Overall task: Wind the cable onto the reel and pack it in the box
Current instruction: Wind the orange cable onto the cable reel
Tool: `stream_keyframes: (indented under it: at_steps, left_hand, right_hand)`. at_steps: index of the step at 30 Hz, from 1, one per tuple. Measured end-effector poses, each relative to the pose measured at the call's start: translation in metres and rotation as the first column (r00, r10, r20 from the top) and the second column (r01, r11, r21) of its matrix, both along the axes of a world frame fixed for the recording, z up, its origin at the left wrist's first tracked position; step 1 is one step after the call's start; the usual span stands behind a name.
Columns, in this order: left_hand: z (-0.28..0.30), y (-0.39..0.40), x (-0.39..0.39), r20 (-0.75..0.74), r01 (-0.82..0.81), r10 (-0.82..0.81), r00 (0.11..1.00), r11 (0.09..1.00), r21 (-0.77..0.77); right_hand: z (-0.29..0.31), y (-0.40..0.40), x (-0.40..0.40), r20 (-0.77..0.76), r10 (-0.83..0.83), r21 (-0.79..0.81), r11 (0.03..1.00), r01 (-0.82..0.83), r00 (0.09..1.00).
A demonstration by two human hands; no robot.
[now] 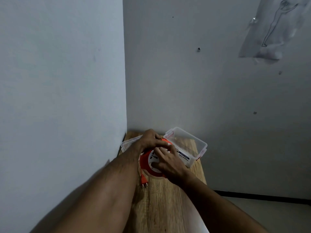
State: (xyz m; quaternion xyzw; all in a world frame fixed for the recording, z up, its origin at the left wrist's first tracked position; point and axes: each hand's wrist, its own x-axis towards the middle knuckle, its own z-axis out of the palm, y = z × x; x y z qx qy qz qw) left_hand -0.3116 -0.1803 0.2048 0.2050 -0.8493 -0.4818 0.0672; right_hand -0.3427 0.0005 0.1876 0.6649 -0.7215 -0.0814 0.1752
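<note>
A: Both hands are working in the far corner, where the desk (168,204) is running tight against the left wall (58,81) and butting the back wall (193,89); its right edge is dropping open toward the floor (269,214).

B: Room to move?

A: Mostly on the near half of the desk, bare wood lying between the forearms.

B: And the box?

A: The clear box (190,145) is sitting open at the back right, just beyond the hands. I can't tell whether anything's lying inside. Its lid (129,142) is lying flat behind the left wrist, by the wall.

B: The reel?

A: The orange reel (144,161), white socket face up, is sitting on the desk in front of the box. The left hand (149,140) is curling over its far rim, its grip wrapping the reel. The right hand (168,163) is pressing down on the white face, fingers bent, the thumb lying against it.

B: Cable?

A: The orange plug (144,181) is trailing off the reel's near side, resting on the wood.
</note>
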Motion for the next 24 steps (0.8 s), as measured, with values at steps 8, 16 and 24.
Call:
stream_keyframes:
  at_steps: [8,16,24]
  left_hand:
    - [0.005,0.000,-0.004,-0.030,-0.026,0.024,0.999,0.999,-0.044]
    - [0.006,0.003,-0.006,-0.032,-0.045,0.046,0.998,0.999,0.007]
    - [0.000,0.006,-0.009,-0.061,-0.050,0.049,0.997,0.999,-0.022]
  right_hand:
    - [-0.001,-0.005,-0.006,0.093,-0.033,-0.088,0.995,0.042,0.995]
    - [-0.014,-0.007,0.005,0.517,-0.208,-0.253,0.889,0.381,0.830]
    - [-0.025,-0.023,0.040,0.955,-0.030,-0.251,0.438,0.863,0.294]
